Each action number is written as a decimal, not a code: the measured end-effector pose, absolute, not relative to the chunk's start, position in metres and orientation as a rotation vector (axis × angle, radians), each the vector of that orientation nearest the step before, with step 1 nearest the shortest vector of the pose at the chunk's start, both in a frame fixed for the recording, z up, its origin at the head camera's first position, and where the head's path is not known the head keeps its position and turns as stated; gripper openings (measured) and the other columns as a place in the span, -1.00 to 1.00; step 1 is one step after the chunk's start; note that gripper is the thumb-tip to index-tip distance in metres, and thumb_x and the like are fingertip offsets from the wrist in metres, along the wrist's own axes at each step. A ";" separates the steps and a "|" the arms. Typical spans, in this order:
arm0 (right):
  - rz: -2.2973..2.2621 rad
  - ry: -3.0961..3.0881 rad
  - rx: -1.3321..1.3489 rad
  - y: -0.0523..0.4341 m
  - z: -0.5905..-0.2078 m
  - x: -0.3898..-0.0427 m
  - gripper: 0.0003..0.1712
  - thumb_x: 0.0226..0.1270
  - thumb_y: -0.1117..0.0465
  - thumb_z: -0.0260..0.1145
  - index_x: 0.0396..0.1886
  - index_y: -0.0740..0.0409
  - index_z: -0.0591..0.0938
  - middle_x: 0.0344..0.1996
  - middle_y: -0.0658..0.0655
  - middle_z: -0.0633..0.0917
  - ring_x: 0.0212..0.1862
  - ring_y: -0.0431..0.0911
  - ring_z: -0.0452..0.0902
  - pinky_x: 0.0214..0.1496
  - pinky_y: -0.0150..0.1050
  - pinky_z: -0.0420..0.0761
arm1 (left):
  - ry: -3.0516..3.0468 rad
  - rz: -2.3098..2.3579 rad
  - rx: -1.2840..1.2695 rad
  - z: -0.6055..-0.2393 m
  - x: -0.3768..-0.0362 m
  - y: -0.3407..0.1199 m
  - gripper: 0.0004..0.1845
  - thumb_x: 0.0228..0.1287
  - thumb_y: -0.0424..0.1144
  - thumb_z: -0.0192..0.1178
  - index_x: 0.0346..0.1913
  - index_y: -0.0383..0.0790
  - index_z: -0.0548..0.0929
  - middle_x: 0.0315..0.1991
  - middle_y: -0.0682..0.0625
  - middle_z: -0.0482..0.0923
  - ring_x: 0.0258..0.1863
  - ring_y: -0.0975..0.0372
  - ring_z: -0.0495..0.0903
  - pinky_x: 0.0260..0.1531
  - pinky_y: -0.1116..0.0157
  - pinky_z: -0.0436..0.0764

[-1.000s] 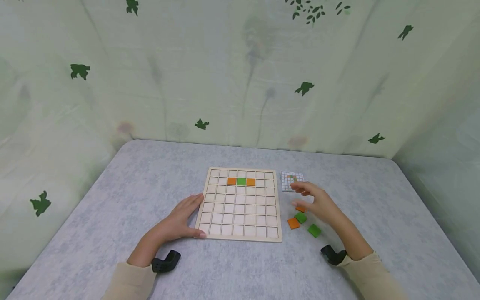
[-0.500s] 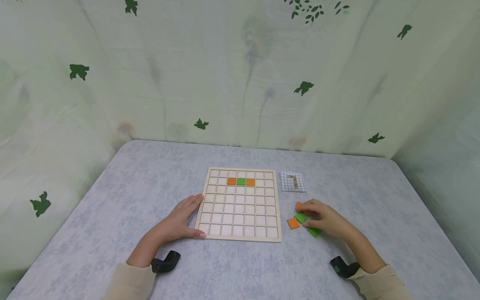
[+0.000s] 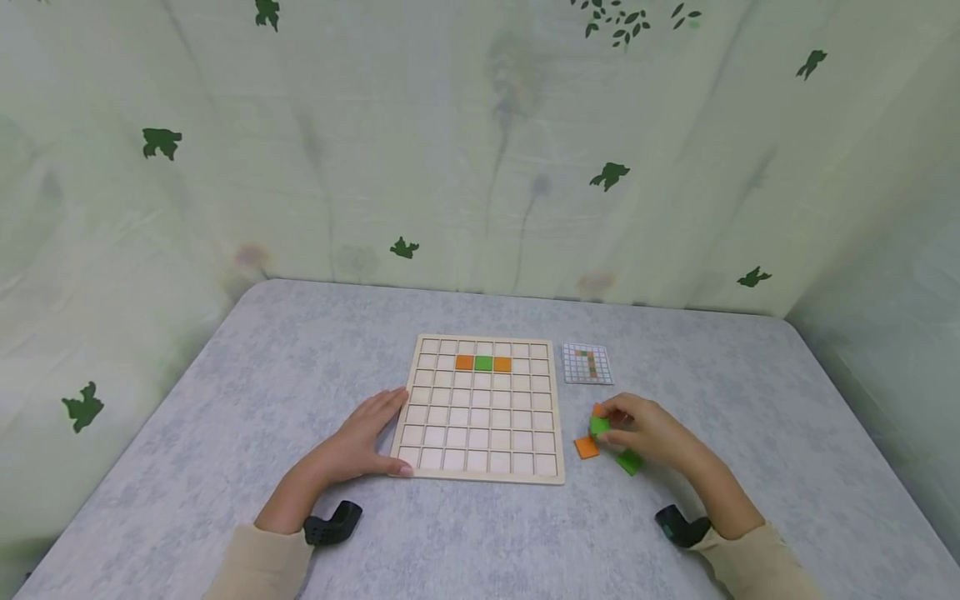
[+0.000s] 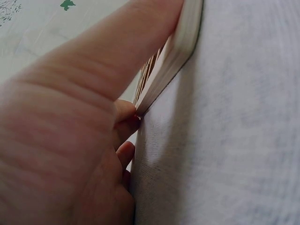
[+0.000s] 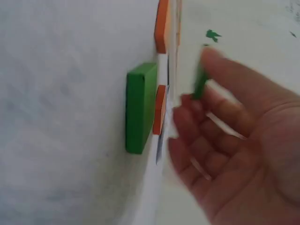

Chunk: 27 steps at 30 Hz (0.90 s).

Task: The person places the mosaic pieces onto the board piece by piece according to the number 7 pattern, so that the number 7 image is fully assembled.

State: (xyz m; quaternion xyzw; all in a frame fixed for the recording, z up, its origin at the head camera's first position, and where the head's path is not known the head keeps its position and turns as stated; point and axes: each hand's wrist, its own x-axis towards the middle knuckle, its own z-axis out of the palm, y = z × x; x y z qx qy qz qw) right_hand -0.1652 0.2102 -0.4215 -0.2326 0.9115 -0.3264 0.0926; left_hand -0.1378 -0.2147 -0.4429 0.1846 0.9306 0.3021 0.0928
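Between the thumb and fingers of my right hand (image 3: 647, 429) a green tile (image 3: 599, 426) is pinched; the right wrist view shows this green tile (image 5: 200, 83) lifted off the table, edge-on and blurred. Below it lie an orange tile (image 3: 587, 447) and another green tile (image 3: 629, 462). A second orange tile (image 3: 597, 410) is partly hidden by the fingers. My left hand (image 3: 360, 439) rests along the lower left edge of a wooden grid board (image 3: 480, 480), thumb at its corner. One green tile (image 3: 483, 363) sits between two orange tiles in the board's second row.
A small pattern card (image 3: 587, 364) with a printed grid lies right of the board. The grey table (image 3: 300, 325) backs onto a pale curtain (image 3: 450, 167) with leaf shapes. Black wrist cameras (image 3: 332, 523) sit on both wrists.
My right hand came back from beside the card to the loose tiles. It then pinched the green tile and raised it. My left hand stayed on the board.
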 end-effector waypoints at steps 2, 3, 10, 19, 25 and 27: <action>-0.993 2.729 -0.738 0.205 -0.416 -0.168 -0.71 0.11 0.19 0.34 -0.17 0.17 0.56 -0.28 -0.03 0.55 -0.23 -0.11 0.45 -0.15 -0.16 0.49 | 2.764 0.895 0.543 -0.443 -0.138 -0.214 0.23 -0.32 0.26 0.37 0.38 -0.32 0.01 0.36 -0.20 -0.04 0.33 -0.10 -0.17 0.19 -0.12 -0.08; -1.009 2.740 -0.757 0.202 -0.414 -0.169 -0.71 0.12 0.20 0.33 -0.15 0.17 0.56 -0.27 -0.02 0.56 -0.22 -0.10 0.46 -0.14 -0.14 0.49 | 2.765 0.894 0.541 -0.443 -0.138 -0.214 0.24 -0.33 0.26 0.37 0.38 -0.32 0.01 0.36 -0.20 -0.04 0.33 -0.10 -0.17 0.20 -0.12 -0.08; -1.164 2.780 -0.830 0.170 -0.394 -0.185 -0.67 0.16 0.17 0.30 -0.07 0.14 0.56 -0.16 0.02 0.57 -0.14 -0.04 0.46 -0.08 -0.11 0.47 | 2.762 0.895 0.540 -0.442 -0.137 -0.215 0.23 -0.32 0.25 0.37 0.38 -0.32 0.01 0.36 -0.20 -0.04 0.33 -0.10 -0.17 0.19 -0.12 -0.07; -1.459 2.748 -0.870 0.119 -0.392 -0.215 -0.63 0.13 0.13 0.31 -0.07 0.17 0.58 -0.18 0.04 0.57 -0.16 -0.09 0.46 -0.10 -0.13 0.48 | 2.757 0.892 0.536 -0.442 -0.137 -0.214 0.23 -0.32 0.27 0.36 0.38 -0.30 0.00 0.37 -0.19 -0.04 0.33 -0.09 -0.18 0.19 -0.12 -0.06; -1.532 2.698 -0.788 0.096 -0.407 -0.226 -0.65 0.16 0.13 0.29 -0.06 0.18 0.58 -0.22 0.05 0.57 -0.17 -0.10 0.45 -0.12 -0.20 0.49 | 2.762 0.886 0.540 -0.442 -0.138 -0.215 0.23 -0.32 0.28 0.35 0.38 -0.30 0.00 0.37 -0.19 -0.03 0.33 -0.09 -0.17 0.20 -0.11 -0.06; -1.538 2.670 -0.766 0.092 -0.413 -0.228 -0.67 0.16 0.16 0.29 -0.08 0.19 0.59 -0.22 0.07 0.57 -0.19 -0.08 0.46 -0.14 -0.21 0.50 | 2.763 0.886 0.540 -0.442 -0.138 -0.215 0.24 -0.32 0.28 0.35 0.38 -0.29 0.00 0.37 -0.19 -0.04 0.33 -0.09 -0.17 0.20 -0.11 -0.06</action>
